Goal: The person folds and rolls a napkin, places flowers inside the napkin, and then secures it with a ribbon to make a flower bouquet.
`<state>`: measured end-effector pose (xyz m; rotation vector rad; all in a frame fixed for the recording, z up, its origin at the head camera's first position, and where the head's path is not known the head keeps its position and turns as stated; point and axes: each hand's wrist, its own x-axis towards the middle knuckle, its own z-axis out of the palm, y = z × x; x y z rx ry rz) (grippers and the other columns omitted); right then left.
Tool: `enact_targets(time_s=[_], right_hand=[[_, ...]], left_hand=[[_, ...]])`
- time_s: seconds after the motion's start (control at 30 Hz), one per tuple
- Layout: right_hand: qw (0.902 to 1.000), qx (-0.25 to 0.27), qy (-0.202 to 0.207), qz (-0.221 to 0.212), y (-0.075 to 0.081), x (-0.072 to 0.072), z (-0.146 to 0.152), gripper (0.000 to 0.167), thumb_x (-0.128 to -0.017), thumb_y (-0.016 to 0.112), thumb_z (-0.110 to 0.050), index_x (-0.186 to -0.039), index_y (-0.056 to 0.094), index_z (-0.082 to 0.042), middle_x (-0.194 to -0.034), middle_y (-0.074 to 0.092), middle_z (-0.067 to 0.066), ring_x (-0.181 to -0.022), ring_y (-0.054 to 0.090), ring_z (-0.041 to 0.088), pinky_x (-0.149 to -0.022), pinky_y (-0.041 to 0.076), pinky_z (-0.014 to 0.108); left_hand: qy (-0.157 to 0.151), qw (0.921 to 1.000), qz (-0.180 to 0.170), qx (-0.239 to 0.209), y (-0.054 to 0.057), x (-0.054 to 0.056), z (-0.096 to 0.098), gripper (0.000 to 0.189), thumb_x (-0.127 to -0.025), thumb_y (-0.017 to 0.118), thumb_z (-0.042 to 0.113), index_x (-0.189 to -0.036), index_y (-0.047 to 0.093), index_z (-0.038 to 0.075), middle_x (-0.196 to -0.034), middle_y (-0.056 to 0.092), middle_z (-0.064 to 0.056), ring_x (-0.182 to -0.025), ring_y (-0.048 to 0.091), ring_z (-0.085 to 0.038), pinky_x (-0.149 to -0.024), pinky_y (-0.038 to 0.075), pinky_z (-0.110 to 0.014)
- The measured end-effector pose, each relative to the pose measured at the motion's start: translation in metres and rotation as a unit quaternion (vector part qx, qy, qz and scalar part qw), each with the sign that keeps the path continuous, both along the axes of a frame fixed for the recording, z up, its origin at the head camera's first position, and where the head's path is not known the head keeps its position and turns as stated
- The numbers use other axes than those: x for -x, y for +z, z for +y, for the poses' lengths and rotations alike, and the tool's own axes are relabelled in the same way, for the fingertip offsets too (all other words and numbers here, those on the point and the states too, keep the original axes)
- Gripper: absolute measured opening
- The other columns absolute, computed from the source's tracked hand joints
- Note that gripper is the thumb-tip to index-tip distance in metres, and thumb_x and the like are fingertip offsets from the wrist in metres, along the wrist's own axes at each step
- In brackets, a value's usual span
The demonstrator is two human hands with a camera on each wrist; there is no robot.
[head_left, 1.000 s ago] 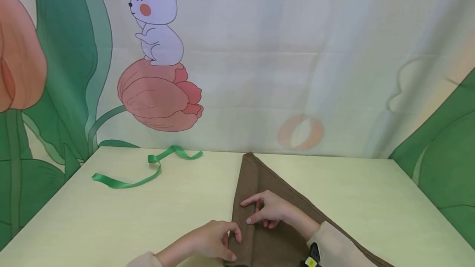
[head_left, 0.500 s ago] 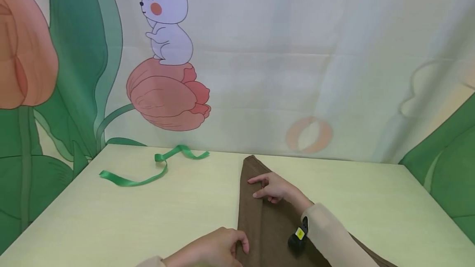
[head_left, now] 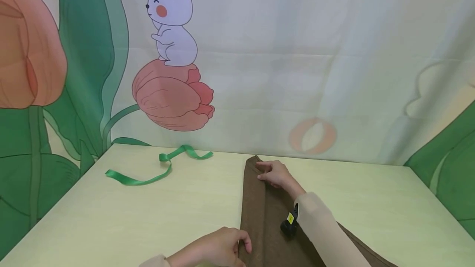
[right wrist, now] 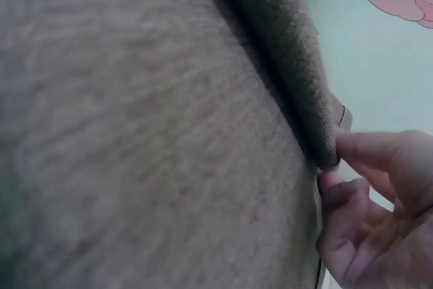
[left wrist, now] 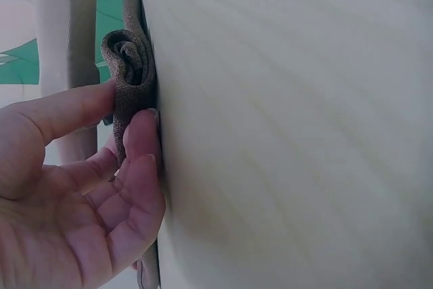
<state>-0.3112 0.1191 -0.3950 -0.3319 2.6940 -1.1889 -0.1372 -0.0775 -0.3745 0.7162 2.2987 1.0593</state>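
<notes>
A brown towel (head_left: 253,213) lies on the table with its left side folded over into a flat, rolled strip. My left hand (head_left: 222,245) pinches the near part of that strip. In the left wrist view the end of the towel roll (left wrist: 128,59) shows as a spiral, with thumb and fingers on either side of the layers just by it. My right hand (head_left: 276,174) pinches the strip close to the towel's far tip. The right wrist view shows the folded edge (right wrist: 291,52) ending between the fingers of the right hand (right wrist: 385,214).
A green ribbon (head_left: 148,180) lies loosely curled at the back left of the pale table (head_left: 178,205). Behind the table hangs a printed backdrop (head_left: 259,73) with a rabbit and tulips. A black wrist camera (head_left: 289,226) sits under the right sleeve.
My right hand has slid along the folded strip away from me, from its middle to near the far tip. The left hand stays at the near part. The head view has shifted slightly.
</notes>
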Motion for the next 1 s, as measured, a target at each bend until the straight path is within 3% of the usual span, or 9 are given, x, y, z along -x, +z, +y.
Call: enact_targets(time_s=[0.1,0.2,0.33,0.47,0.6,0.73,1.0], right_hand=[[0.9996,0.003,-0.02,0.02,0.001,-0.006,0.005,0.043,-0.082,0.067,-0.011,-0.123,0.057,-0.011,-0.077,0.056,0.003,-0.039,0.032,0.008,-0.039,0.031,0.022],[0.9997,0.024,-0.006,0.007,0.007,-0.023,0.008,0.041,-0.082,0.067,-0.012,-0.122,0.058,-0.011,-0.081,0.056,0.005,-0.04,0.034,0.008,-0.039,0.032,0.022],[0.9965,0.043,0.066,-0.026,0.017,-0.059,0.013,0.037,-0.083,0.067,-0.013,-0.119,0.06,-0.01,-0.075,0.056,0.004,-0.039,0.037,0.008,-0.038,0.034,0.021],[0.9864,0.042,0.141,-0.073,0.023,-0.099,0.016,0.034,-0.082,0.068,-0.017,-0.115,0.062,-0.01,-0.071,0.056,0.001,-0.04,0.041,0.007,-0.038,0.037,0.02],[0.9789,0.047,0.17,-0.103,0.022,-0.126,0.017,0.037,-0.078,0.07,-0.014,-0.114,0.061,-0.01,-0.074,0.056,0.001,-0.04,0.042,0.008,-0.038,0.038,0.02],[0.9803,0.055,0.169,-0.086,0.016,-0.135,0.013,0.042,-0.074,0.073,-0.007,-0.114,0.061,-0.008,-0.078,0.053,0.001,-0.04,0.044,0.008,-0.038,0.038,0.02],[0.9819,0.057,0.167,-0.069,0.009,-0.137,0.004,0.043,-0.073,0.073,-0.003,-0.113,0.061,-0.007,-0.079,0.051,0.001,-0.041,0.047,0.007,-0.038,0.038,0.019]], left_hand=[[0.003,1.0,-0.006,-0.004,-0.002,0.001,0.001,0.023,-0.072,0.072,0.003,-0.084,0.057,0.016,-0.049,0.043,0.007,-0.045,0.039,-0.003,-0.046,0.034,-0.017],[0.011,0.9998,-0.013,-0.006,-0.003,0.001,0.0,0.023,-0.072,0.073,0.005,-0.084,0.056,0.017,-0.048,0.041,0.007,-0.045,0.038,-0.003,-0.046,0.032,-0.017],[0.011,0.9998,-0.015,-0.003,-0.002,0.001,-0.001,0.023,-0.072,0.073,0.007,-0.085,0.055,0.017,-0.049,0.045,0.006,-0.045,0.042,-0.004,-0.046,0.034,-0.017],[0.007,0.9998,-0.017,0.0,0.002,0.0,-0.001,0.023,-0.073,0.072,0.007,-0.086,0.055,0.016,-0.051,0.052,0.004,-0.046,0.049,-0.006,-0.048,0.037,-0.018],[0.006,0.9998,-0.017,0.003,0.004,0.0,0.001,0.023,-0.074,0.073,0.008,-0.086,0.054,0.016,-0.052,0.054,0.002,-0.046,0.052,-0.007,-0.051,0.039,-0.019],[0.004,0.9999,-0.016,0.006,0.003,0.0,0.002,0.024,-0.074,0.073,0.008,-0.086,0.054,0.016,-0.052,0.055,0.0,-0.045,0.051,-0.008,-0.049,0.036,-0.019],[0.002,0.9999,-0.004,0.012,0.001,0.0,0.0,0.023,-0.073,0.073,0.008,-0.085,0.055,0.013,-0.051,0.057,-0.003,-0.043,0.05,-0.007,-0.047,0.037,-0.018]])
